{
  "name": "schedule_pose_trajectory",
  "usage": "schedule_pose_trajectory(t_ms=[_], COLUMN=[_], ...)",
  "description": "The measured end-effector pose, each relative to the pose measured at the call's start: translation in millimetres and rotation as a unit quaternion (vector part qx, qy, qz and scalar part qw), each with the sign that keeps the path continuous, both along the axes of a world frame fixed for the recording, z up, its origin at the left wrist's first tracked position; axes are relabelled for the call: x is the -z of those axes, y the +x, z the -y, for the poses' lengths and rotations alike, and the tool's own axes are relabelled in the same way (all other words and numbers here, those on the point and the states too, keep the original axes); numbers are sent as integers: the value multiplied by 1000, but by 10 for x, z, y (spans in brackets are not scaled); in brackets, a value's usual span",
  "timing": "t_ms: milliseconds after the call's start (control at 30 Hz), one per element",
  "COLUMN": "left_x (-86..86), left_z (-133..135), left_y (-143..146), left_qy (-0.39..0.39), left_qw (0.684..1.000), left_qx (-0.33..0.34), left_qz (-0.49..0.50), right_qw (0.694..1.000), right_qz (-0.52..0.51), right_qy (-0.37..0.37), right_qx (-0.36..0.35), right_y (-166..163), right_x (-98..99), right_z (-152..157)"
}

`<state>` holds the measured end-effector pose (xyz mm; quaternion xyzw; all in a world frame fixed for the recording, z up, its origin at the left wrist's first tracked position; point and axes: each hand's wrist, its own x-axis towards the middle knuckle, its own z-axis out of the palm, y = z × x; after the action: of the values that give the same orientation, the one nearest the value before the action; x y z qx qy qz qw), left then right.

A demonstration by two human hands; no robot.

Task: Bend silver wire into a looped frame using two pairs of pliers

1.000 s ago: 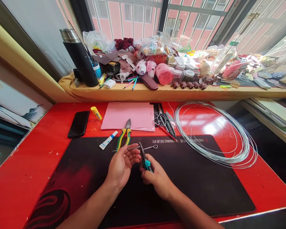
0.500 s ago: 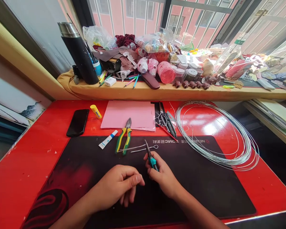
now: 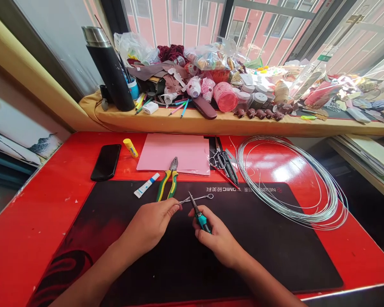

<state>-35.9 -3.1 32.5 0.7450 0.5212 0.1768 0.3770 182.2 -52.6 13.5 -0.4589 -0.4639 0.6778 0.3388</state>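
My left hand [image 3: 155, 219] has its thumb and fingers pinched at the left end of thin silver wire [image 3: 200, 198]. A small round loop shows at the wire's right end. In my right hand [image 3: 216, 236] are needle-nose pliers [image 3: 202, 221] with teal and black handles, their dark jaws pointing up and left across the wire. Whether the jaws grip the wire, I cannot tell. Just beyond my left hand lie combination pliers [image 3: 172, 175] with green and yellow handles, partly hidden by it.
A large coil of wire [image 3: 331, 204] lies at the right. Around the black mat [image 3: 275, 264] are a phone [image 3: 106, 162], glue stick [image 3: 130, 148], small tube [image 3: 146, 185], pink paper [image 3: 176, 149], scissors [image 3: 217, 158] and a utility knife [image 3: 231, 170]. Craft items crowd the windowsill behind.
My left hand has moved up and left to the wire and closed on its left end. My right hand has shifted slightly left and down with the needle-nose pliers.
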Motion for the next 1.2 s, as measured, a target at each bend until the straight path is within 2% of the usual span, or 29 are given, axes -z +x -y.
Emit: schedule_pose_trajectory(t_ms=[233, 400, 600, 933, 1200], left_x=[-68, -52, 28, -14, -28], left_z=[7, 22, 39, 43, 68], left_y=[-79, -93, -79, -62, -77], left_qy=[6, 21, 69, -1, 31], left_qw=[999, 997, 997, 999, 999], left_qx=[-37, -54, -31, -24, 9], left_qz=[37, 53, 27, 48, -11], right_qw=[999, 1000, 1000, 1000, 999], right_qz=[-42, -26, -13, -1, 10], right_qy=[-10, 5, 5, 10, 14], right_qx=[8, -8, -21, -26, -34], right_y=[58, 46, 31, 1, 7], right_x=[67, 24, -16, 0, 18], right_z=[-21, -31, -38, -28, -43])
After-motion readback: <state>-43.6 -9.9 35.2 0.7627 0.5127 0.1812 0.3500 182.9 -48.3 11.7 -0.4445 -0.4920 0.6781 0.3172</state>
